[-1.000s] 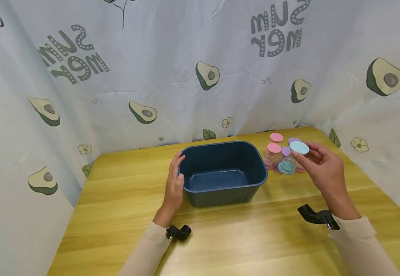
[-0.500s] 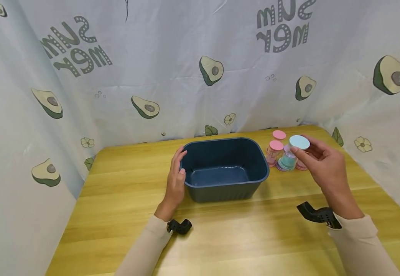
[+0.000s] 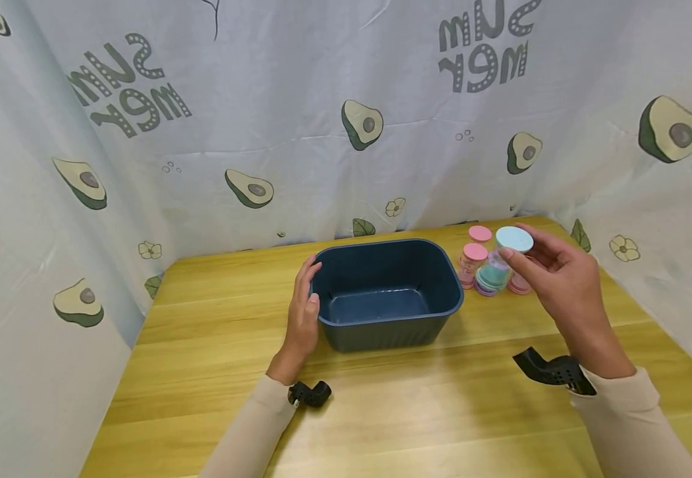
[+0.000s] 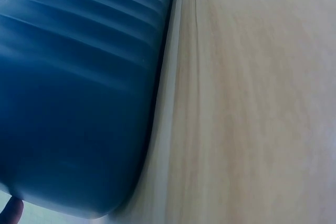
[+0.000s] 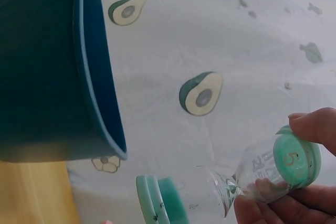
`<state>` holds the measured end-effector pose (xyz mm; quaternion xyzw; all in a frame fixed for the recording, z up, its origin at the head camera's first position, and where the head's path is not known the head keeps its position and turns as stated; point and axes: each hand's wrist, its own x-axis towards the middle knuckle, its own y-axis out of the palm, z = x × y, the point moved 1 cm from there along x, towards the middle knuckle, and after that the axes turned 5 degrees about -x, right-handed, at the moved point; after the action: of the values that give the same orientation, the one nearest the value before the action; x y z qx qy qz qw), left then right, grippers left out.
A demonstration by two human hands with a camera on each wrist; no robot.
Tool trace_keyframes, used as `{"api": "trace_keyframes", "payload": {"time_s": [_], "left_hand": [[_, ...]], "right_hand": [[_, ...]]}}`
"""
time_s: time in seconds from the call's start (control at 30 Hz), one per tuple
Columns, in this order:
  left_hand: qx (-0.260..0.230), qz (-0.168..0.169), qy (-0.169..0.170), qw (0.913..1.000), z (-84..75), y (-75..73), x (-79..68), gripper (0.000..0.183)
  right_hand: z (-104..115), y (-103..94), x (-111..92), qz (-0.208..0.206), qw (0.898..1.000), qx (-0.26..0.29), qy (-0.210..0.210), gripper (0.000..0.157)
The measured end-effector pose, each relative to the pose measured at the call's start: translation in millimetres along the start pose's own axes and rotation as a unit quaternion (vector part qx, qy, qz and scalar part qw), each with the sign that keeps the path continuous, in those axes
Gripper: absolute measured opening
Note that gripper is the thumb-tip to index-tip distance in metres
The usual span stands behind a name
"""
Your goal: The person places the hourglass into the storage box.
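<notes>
My right hand (image 3: 566, 285) pinches an hourglass sand timer (image 3: 514, 239) by its light-teal top cap, above the timers at the table's back right. In the right wrist view the timer (image 5: 296, 160) has clear bulbs, teal sand low in one of them and a "5" on the cap near my thumb. A dark blue rectangular bin (image 3: 387, 337) stands mid-table, with nothing visible inside. My left hand (image 3: 302, 322) rests along its left end, fingers fairly straight near the rim. The left wrist view shows the bin's ribbed wall (image 4: 79, 103) and a fingertip (image 4: 11, 211).
Right of the bin stand several other timers, among them a pink one (image 3: 474, 252), another pink-capped one (image 3: 480, 234) behind, and a purple-based one (image 3: 487, 291) partly hidden. An avocado-print curtain (image 3: 298, 133) hangs behind the wooden table (image 3: 214, 345).
The teal timer in my right hand has risen slightly and shifted a little left, now covering the purple timers more. My left hand stays against the bin. The head view has tilted slightly.
</notes>
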<state>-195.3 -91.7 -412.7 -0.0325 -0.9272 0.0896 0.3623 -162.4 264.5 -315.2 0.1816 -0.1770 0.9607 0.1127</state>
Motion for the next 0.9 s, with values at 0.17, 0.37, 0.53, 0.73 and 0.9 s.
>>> {"api": "trace_keyframes", "payload": {"time_s": [0.17, 0.37, 0.53, 0.73, 0.9], "left_hand": [[0.019, -0.005, 0.013, 0.9997, 29.5, 1.2, -4.6, 0.052], [0.015, -0.006, 0.013, 0.9998, 40.8, 1.6, -8.6, 0.056], [0.016, -0.007, 0.012, 0.9998, 35.2, 2.1, -7.3, 0.053], [0.007, -0.004, 0.004, 1.0, 5.8, 0.8, -0.4, 0.053], [0.007, -0.002, -0.003, 1.0, 2.1, 1.0, -0.5, 0.053]], "right_hand": [[9.5, 6.8, 1.0, 0.014, 0.998, 0.067, -0.015, 0.048], [17.6, 13.4, 1.1, 0.036, 0.996, 0.076, -0.016, 0.047], [23.1, 20.3, 0.5, 0.061, 0.995, 0.082, -0.008, 0.046], [26.0, 29.7, 0.9, 0.072, 0.994, 0.081, -0.019, 0.045], [25.2, 37.4, 0.9, 0.089, 0.991, 0.094, -0.032, 0.044]]}}
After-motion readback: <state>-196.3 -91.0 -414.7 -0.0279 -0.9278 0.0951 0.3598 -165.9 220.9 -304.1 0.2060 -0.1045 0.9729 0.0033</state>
